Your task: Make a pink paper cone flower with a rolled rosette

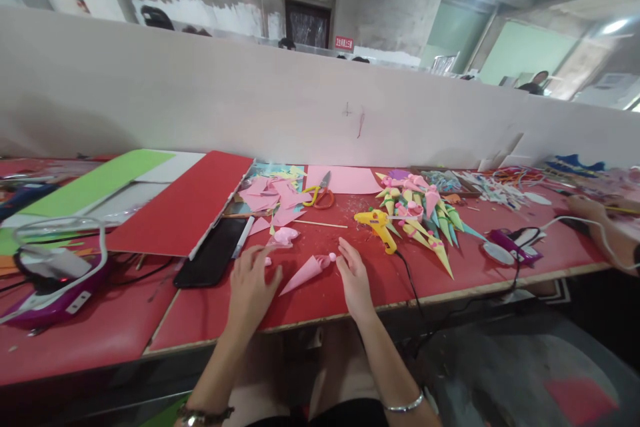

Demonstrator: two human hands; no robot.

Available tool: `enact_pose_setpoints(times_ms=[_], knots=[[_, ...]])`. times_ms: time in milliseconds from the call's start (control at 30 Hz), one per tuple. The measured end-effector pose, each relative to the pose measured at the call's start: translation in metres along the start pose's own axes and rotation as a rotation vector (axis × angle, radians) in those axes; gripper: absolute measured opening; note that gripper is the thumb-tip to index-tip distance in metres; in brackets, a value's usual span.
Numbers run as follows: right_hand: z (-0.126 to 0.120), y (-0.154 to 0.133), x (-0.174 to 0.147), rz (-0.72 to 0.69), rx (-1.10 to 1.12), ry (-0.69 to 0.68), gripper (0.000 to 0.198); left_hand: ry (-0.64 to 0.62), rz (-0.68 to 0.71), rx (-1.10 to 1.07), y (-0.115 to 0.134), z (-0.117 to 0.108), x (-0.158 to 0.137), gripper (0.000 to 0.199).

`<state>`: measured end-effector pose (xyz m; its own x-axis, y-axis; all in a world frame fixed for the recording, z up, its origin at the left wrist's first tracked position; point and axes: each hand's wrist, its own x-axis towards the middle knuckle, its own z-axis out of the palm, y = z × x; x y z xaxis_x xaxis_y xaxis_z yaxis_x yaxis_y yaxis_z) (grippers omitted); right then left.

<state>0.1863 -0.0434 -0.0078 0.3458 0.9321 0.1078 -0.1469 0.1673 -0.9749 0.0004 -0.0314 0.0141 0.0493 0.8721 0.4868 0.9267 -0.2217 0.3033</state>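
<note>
My left hand (253,287) is over the red tabletop (305,303) with its fingers apart and curved, beside a small pink ball (269,261). A pink foam cone figure (307,272) lies between my hands, its point toward the lower left and a round pink ball (333,257) at its upper right end. My right hand (356,280), fingers stretched out, is right next to that end; whether it touches the ball I cannot tell. Just beyond my left hand is a crumpled pink piece (286,236). A yellow glue gun (379,227) lies to the right of my right hand.
Pink foam scraps (273,197), scissors (320,193) and a thin stick (323,223) lie farther back. A pile of finished-looking cone figures (425,210) is at right. Left are a black phone (210,253), red sheet (185,200) and purple power strip (55,297). Another person's hand (590,213) is far right.
</note>
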Motion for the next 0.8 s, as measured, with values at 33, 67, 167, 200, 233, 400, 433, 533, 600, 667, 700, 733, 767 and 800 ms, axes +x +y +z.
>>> enact_pose_setpoints(times_ms=[33,67,167,200,233,400,433,533,600,667,700,733,767,800], knots=[[0.0,-0.001,0.0,-0.004,-0.005,0.001,0.04,-0.036,-0.034,0.007,-0.007,-0.001,0.004,0.031],[0.0,-0.001,0.0,-0.009,-0.01,0.003,0.039,-0.088,-0.051,-0.016,-0.013,-0.001,0.007,0.029],[0.001,-0.002,0.0,-0.024,-0.028,0.01,0.037,-0.183,-0.058,-0.17,-0.025,0.0,0.015,0.023],[0.001,-0.002,0.001,-0.034,-0.033,0.022,0.036,-0.183,-0.062,-0.204,-0.026,0.001,0.016,0.023],[0.001,-0.002,0.001,-0.049,-0.04,0.041,0.035,-0.171,-0.069,-0.217,-0.025,0.001,0.017,0.024],[0.009,-0.008,-0.009,-0.197,-0.09,0.097,0.024,-0.156,-0.063,-0.571,0.001,-0.004,0.01,0.027],[0.012,-0.01,-0.013,-0.224,-0.094,0.054,0.024,-0.186,-0.073,-0.687,0.008,-0.005,0.007,0.027],[0.019,-0.023,-0.023,-0.286,-0.129,-0.136,0.026,-0.285,-0.113,-0.968,0.024,-0.008,-0.001,0.034],[0.024,-0.032,-0.027,-0.338,-0.21,-0.247,0.021,-0.33,-0.142,-1.081,0.029,-0.009,-0.005,0.038],[0.027,-0.039,-0.029,-0.364,-0.253,-0.313,0.015,-0.35,-0.19,-1.134,0.029,-0.011,-0.007,0.038],[0.028,-0.041,-0.03,-0.361,-0.251,-0.328,0.014,-0.357,-0.221,-1.154,0.028,-0.013,-0.008,0.038],[0.028,-0.042,-0.03,-0.352,-0.239,-0.335,0.014,-0.365,-0.252,-1.174,0.027,-0.014,-0.008,0.038],[0.029,-0.043,-0.031,-0.341,-0.223,-0.338,0.014,-0.372,-0.282,-1.198,0.026,-0.016,-0.008,0.038],[0.029,-0.042,-0.031,-0.332,-0.211,-0.34,0.014,-0.38,-0.311,-1.222,0.026,-0.018,-0.008,0.038]])
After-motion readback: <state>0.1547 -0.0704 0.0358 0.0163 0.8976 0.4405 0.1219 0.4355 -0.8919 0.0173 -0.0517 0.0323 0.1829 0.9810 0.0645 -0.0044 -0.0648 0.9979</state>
